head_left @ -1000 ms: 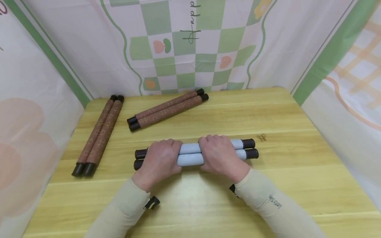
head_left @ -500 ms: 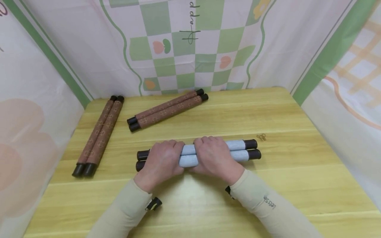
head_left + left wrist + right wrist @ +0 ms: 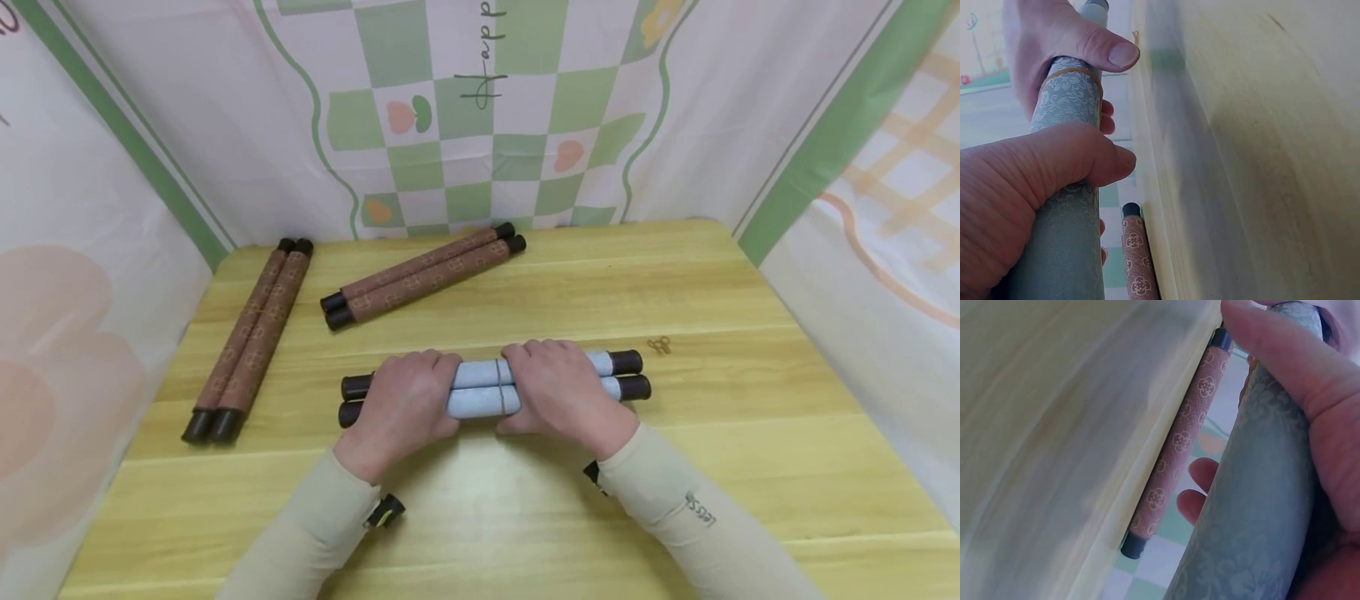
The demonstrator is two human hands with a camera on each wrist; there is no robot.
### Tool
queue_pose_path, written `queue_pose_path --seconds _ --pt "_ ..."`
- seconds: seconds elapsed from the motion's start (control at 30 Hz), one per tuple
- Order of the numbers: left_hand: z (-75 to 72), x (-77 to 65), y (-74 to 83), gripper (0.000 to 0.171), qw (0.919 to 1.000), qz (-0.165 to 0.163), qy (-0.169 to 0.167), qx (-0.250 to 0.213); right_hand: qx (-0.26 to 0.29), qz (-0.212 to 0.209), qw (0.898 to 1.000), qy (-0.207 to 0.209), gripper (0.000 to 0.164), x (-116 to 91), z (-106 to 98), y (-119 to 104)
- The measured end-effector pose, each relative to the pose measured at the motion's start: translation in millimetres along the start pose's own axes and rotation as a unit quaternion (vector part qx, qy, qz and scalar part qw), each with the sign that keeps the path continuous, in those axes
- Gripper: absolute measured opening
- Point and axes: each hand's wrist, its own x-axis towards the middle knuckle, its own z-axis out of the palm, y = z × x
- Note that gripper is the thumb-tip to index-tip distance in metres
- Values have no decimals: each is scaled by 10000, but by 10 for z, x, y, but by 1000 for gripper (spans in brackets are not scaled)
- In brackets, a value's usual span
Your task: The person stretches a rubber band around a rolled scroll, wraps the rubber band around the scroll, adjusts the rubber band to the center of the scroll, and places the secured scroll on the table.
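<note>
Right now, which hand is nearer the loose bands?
Right. The right hand grips the blue rolls toward their right ends, with the loose bands just past those ends. The left hand grips the same rolls toward their left ends, farther off.

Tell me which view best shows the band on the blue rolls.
The left wrist view: the band shows largest there, crossing one blue roll. The head view shows it thin but spanning both rolls; the right wrist view, only a brown sliver.
</note>
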Motion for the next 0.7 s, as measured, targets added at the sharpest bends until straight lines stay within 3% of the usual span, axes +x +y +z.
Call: queue_pose_path --seconds 0.33,0.7 --pt "8 -20 -18 50 10000 0 -72 -10 -17 -131 9997 200 59 11 30 -12" --pt "-18 -64 -26 62 9962 -71 -767 -405 -52 -203 9995 219 56 -7 66 24"
